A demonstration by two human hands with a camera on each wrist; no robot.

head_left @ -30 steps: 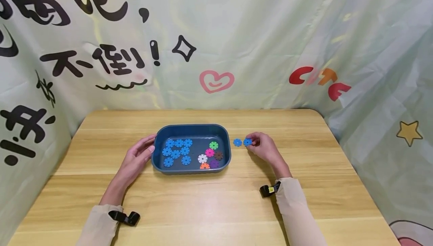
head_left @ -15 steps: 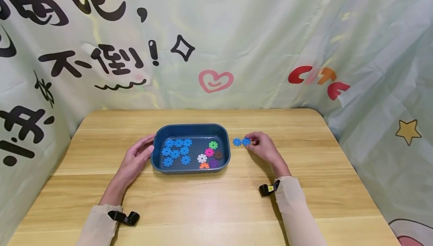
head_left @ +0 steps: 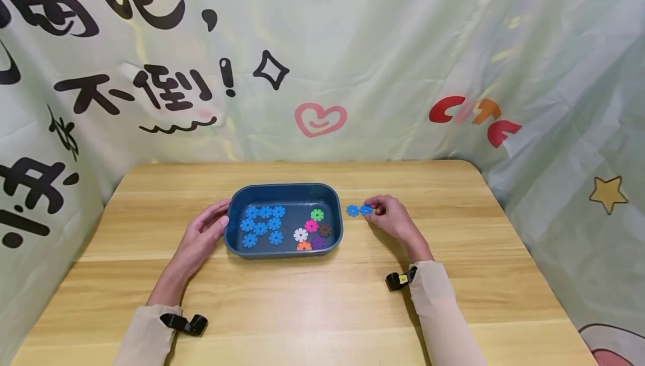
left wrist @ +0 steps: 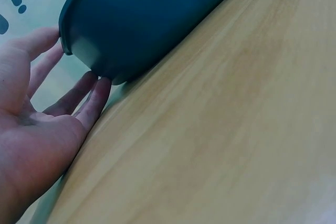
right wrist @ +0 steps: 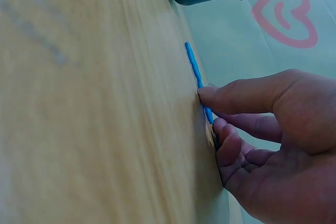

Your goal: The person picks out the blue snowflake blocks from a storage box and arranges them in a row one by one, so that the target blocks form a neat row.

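A dark blue tray (head_left: 283, 253) sits on the table with several notched blue plastic discs (head_left: 259, 229) in its left part. My left hand (head_left: 202, 231) rests against the tray's left end; in the left wrist view its fingers and thumb touch the outer wall and rim, fairly straight. To the right of the tray, a blue disc (head_left: 353, 210) lies beside a second blue disc (head_left: 365, 210), their edges meeting. My right hand (head_left: 393, 219) pinches the second one at its right side. A yellowish bit shows at those fingertips, too small to identify.
In the tray's right part lie single discs: green (head_left: 317, 215), pink (head_left: 311, 225), brown (head_left: 325, 230), white (head_left: 300, 235), purple (head_left: 318, 242) and orange (head_left: 304, 246). A printed cloth (head_left: 383, 64) hangs behind the wooden table (head_left: 302, 310).
My right hand has brought its blue disc slightly left, closing the gap to the other blue disc. The left hand stays at the tray. The head view has shifted a little.
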